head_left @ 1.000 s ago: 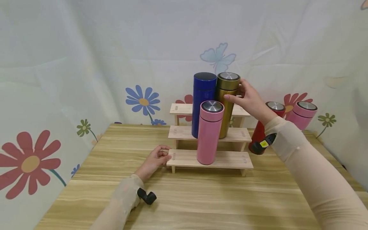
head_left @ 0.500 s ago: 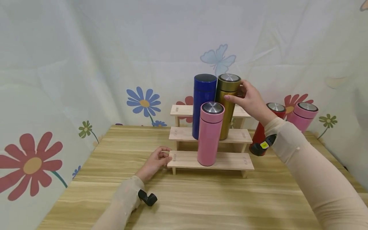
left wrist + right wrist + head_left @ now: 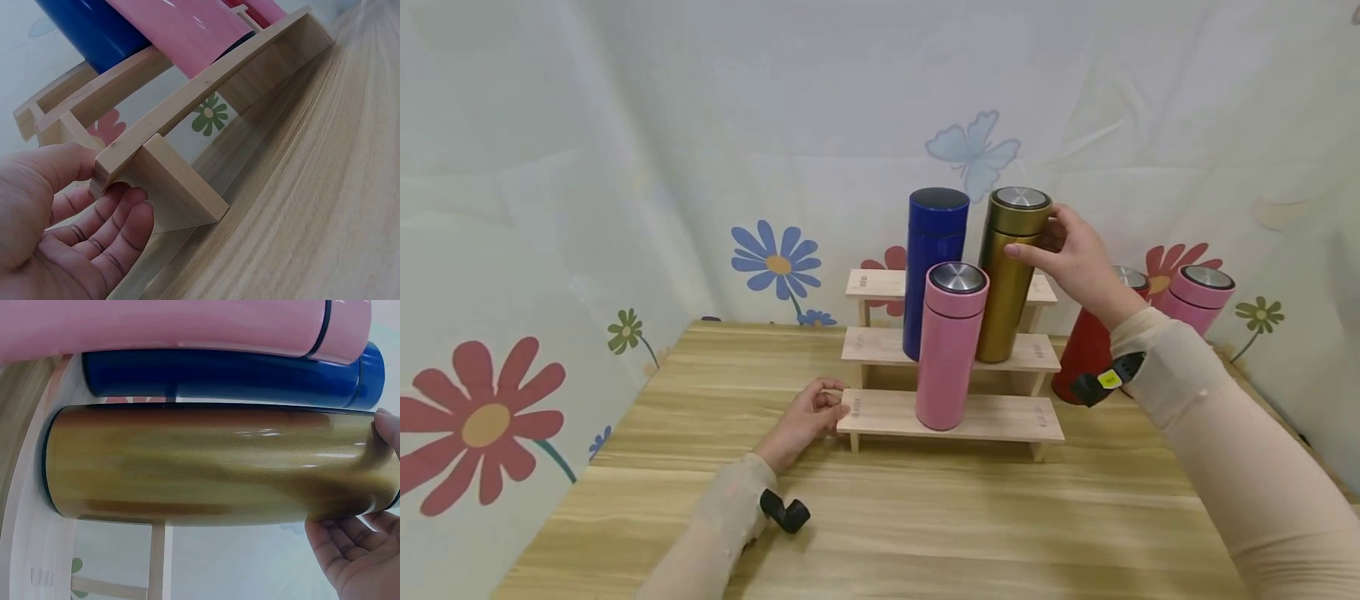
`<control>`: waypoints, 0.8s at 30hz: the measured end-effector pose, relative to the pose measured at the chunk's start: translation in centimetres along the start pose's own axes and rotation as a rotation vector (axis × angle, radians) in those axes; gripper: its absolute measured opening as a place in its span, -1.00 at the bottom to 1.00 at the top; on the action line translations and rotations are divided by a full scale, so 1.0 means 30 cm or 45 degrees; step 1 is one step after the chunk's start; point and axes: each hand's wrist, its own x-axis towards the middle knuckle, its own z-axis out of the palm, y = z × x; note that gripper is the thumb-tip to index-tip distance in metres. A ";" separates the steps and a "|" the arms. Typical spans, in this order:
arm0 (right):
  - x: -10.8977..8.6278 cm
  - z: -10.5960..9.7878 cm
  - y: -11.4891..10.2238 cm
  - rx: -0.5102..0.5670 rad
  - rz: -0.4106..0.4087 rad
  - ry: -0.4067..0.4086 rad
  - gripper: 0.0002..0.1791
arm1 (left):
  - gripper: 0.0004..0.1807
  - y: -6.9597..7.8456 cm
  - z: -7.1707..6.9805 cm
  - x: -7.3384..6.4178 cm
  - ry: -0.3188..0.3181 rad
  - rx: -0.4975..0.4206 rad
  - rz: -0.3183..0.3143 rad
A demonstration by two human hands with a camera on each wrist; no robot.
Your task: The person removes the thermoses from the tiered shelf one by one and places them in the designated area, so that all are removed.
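Observation:
In the head view my right hand [image 3: 1075, 254] grips a gold thermos bottle [image 3: 1009, 292] near its lid, thumb in front and fingers behind. The bottle stands on the middle step of a three-step wooden display stand [image 3: 880, 408], right of a blue thermos bottle [image 3: 934, 250]. A gap shows between these two. On the lowest step, a pink thermos bottle [image 3: 951, 350] stands in front and partly hides both. My left hand [image 3: 805, 421] pinches the left end of the lowest step; in the left wrist view the thumb [image 3: 69, 164] is on top and the fingers curl beneath.
Behind my right forearm, a red thermos bottle [image 3: 1086, 346] and a second pink thermos bottle [image 3: 1198, 296] stand on the wooden table [image 3: 715, 375], partly hidden. A flower-printed cloth [image 3: 820, 100] hangs behind the table.
My right hand has moved the gold bottle to the right along the middle step, away from the blue bottle. My left hand stays at the stand's end.

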 end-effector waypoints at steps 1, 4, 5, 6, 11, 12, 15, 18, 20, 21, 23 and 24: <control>-0.004 -0.005 0.001 -0.009 0.002 0.009 -0.21 | -0.57 0.000 0.001 0.000 0.000 -0.001 0.000; -0.015 -0.022 0.004 -0.028 0.019 0.024 -0.20 | -0.57 0.001 0.001 0.000 -0.009 -0.002 0.003; -0.019 -0.028 0.006 -0.035 0.024 0.029 -0.20 | -0.57 0.002 0.001 -0.001 -0.008 -0.002 0.003; -0.024 -0.034 0.006 -0.038 0.028 0.034 -0.21 | -0.57 0.003 0.001 -0.001 -0.009 -0.002 0.004; -0.045 -0.064 0.009 -0.056 0.045 0.057 -0.19 | -0.55 0.004 -0.006 0.000 -0.015 0.017 0.012; -0.048 -0.069 0.010 -0.057 0.048 0.062 -0.19 | -0.55 0.004 -0.008 0.000 -0.018 0.017 0.013; -0.057 -0.086 0.014 -0.065 0.059 0.072 -0.19 | -0.54 0.006 -0.010 0.000 -0.017 0.010 0.010; -0.067 -0.102 0.021 -0.081 0.062 0.082 -0.22 | -0.54 0.006 -0.011 0.000 -0.015 0.012 0.007; -0.075 -0.115 0.028 -0.095 0.062 0.091 -0.24 | -0.54 0.004 -0.010 0.001 -0.016 0.018 0.007; -0.079 -0.121 0.032 -0.102 0.057 0.097 -0.25 | -0.53 0.003 -0.010 0.002 -0.018 0.019 0.007; -0.088 -0.133 0.039 -0.105 0.049 0.108 -0.27 | -0.53 0.000 -0.008 0.003 -0.020 0.021 0.008; -0.092 -0.139 0.042 -0.107 0.043 0.115 -0.29 | -0.53 0.000 -0.007 0.004 -0.022 0.021 0.011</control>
